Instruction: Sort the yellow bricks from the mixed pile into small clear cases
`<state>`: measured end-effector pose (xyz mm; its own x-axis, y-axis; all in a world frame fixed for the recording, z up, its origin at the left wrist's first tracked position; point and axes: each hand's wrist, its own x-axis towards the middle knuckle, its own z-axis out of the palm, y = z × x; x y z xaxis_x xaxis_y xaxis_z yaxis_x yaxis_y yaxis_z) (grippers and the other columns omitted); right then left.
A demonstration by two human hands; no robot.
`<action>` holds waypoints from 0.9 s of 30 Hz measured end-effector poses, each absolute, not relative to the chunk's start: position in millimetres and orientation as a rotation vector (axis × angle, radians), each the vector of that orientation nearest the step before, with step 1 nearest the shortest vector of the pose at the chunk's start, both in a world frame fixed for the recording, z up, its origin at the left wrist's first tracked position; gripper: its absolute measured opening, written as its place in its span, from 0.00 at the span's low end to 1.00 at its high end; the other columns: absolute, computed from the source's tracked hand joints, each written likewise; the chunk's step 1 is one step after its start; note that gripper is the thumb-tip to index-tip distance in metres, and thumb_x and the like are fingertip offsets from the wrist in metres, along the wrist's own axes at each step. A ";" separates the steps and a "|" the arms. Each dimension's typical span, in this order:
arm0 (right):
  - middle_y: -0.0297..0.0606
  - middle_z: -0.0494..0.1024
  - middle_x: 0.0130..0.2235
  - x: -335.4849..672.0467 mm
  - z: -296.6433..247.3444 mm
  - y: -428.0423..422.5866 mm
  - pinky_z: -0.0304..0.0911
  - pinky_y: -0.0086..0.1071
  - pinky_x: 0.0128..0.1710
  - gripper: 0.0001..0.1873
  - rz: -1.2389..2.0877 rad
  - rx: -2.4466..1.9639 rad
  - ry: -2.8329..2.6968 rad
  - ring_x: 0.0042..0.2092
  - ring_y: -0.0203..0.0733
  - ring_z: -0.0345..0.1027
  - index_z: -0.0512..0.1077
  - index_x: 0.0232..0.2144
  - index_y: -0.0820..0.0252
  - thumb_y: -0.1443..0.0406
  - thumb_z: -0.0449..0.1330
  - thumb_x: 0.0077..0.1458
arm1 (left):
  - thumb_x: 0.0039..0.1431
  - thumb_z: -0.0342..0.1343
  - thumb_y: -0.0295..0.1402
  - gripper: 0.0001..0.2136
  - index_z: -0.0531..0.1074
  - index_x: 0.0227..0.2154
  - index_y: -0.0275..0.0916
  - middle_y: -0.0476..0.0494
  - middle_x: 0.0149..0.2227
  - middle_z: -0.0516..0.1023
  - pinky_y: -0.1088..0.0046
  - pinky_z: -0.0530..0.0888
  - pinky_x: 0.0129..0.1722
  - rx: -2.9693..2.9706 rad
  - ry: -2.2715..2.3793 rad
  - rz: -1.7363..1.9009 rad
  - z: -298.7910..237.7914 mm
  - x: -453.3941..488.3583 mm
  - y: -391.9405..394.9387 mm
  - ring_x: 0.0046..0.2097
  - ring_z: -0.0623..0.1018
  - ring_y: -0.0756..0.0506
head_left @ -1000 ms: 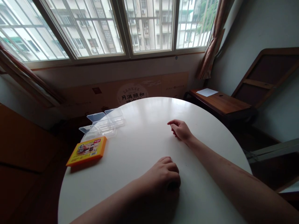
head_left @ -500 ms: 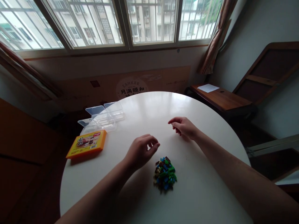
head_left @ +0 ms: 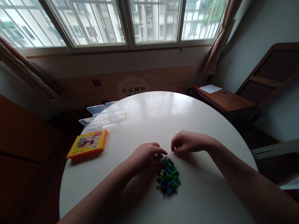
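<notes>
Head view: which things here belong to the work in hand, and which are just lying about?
Likely in the work:
- pile of small coloured pieces, just beside the left hand and near the right hand
- white table under it

Apparently lying about:
- orange-and-yellow box
- clear boxes, lids raised; possibly related, but untouched
- paper by the wall

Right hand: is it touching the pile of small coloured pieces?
Apart. The head view shows a narrow strip of bare white tabletop between the right hand and the pile.
</notes>
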<state>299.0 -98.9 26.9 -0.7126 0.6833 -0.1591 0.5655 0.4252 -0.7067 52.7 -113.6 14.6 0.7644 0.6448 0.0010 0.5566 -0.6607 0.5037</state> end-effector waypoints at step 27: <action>0.36 0.78 0.31 299.2 6.5 -85.6 0.61 0.28 0.27 0.10 1.549 -1.058 -2.181 0.29 0.36 0.67 0.80 0.36 0.61 0.63 0.63 0.51 | 0.58 0.55 0.26 0.11 0.81 0.38 0.45 0.47 0.36 0.82 0.74 0.73 0.35 2.619 0.885 0.422 20.7 51.5 -118.1 0.34 0.79 0.48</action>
<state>299.2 -85.6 6.5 -0.6993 0.6890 -0.1907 0.4070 0.1644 -0.8985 51.5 -118.1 20.7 0.7613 0.6265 0.1671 0.5245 -0.7465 0.4094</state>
